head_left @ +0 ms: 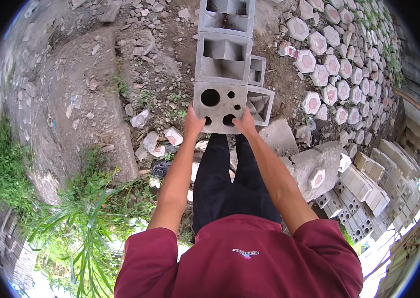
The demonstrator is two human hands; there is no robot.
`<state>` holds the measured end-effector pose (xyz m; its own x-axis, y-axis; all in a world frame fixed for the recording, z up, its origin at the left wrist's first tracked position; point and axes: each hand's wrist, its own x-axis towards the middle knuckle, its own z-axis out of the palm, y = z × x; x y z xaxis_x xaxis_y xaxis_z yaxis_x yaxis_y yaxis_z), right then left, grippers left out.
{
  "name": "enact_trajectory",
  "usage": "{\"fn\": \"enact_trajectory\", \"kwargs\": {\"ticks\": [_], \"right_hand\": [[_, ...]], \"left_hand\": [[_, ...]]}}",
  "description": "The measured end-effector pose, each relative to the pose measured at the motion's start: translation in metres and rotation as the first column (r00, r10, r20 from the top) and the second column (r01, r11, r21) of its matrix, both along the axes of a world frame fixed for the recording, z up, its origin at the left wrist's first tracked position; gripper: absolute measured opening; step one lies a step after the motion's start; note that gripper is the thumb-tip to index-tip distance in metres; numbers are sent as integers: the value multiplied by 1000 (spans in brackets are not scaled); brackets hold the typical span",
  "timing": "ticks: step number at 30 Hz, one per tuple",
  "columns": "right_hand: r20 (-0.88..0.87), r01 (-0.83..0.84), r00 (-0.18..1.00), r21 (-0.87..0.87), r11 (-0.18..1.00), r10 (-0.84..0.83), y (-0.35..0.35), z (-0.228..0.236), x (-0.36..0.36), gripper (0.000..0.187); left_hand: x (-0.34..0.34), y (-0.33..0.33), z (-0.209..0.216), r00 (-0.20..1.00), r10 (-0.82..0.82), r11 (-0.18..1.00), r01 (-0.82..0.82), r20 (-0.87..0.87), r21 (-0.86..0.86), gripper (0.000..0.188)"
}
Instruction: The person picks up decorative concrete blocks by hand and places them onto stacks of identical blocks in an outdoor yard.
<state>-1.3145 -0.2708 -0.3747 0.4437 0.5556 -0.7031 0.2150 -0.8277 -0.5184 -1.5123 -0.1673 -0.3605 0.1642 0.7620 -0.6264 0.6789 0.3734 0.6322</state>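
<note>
A square grey concrete block (220,104) with one large round hole and several smaller ones lies between my two hands. My left hand (194,121) grips its near left corner, the thumb at a hole there. At the near right corner my right hand (245,122) holds it too, its thumb by another hole. Directly beyond stands a ventilation block (223,57) with slanted inner fins, and a second finned block (227,15) continues the line. To the right, partly hidden, are a tilted finned block (265,105) and a smaller one (257,70).
Hexagonal pavers (319,74) cover the ground at the right. Stacked concrete blocks (364,188) stand at the lower right. Broken slabs (314,169) lie near my right forearm. Rubble (145,44), a raised slab edge (123,114) and long-leaved plants (88,218) are on the left.
</note>
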Motion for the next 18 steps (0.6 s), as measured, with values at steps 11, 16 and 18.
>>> {"fn": "enact_trajectory", "kwargs": {"ticks": [11, 16, 18], "right_hand": [[-167, 139, 979, 122, 983, -117, -35, 36, 1, 61], [-297, 235, 939, 191, 953, -172, -73, 132, 25, 58], [-277, 273, 936, 184, 944, -217, -92, 161, 46, 56]], "left_hand": [[-8, -23, 59, 999, -16, 996, 20, 50, -92, 78], [-8, -58, 105, 984, -148, 988, 142, 103, 62, 95], [4, -57, 142, 872, 4, 956, 141, 490, -259, 94]]}}
